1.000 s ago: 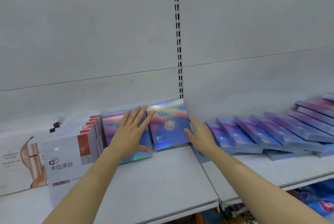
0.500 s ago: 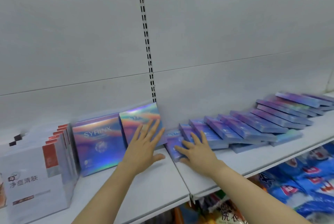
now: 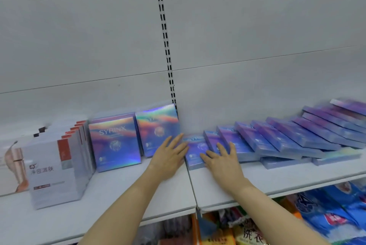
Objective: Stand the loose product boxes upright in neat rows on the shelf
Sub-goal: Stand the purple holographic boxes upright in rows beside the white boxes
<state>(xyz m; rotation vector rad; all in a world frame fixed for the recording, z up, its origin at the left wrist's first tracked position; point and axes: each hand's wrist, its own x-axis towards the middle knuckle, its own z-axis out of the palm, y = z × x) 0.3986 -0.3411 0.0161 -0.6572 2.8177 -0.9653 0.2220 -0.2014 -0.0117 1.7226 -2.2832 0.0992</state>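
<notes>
While the fallen boxes [image 3: 277,141] lie slanted at the right of the frame, the left hand [image 3: 168,157] and right hand [image 3: 221,159] rest with flat, open fingers on the nearest box [image 3: 195,152], holding nothing, probably to lift it beside the upright boxes [image 3: 134,137].

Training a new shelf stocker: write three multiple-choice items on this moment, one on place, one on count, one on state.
1. The fallen boxes lie where from the slotted upright?
A left B right C above
2. How many holographic boxes stand upright facing front?
A two B five C none
3. The right hand is
A a fist B flat, fingers straight C off the shelf

B: they slump along the right bay.
A: the SYRINX box and its neighbour.
B: it rests on the nearest fallen box, beside the left hand.
</notes>
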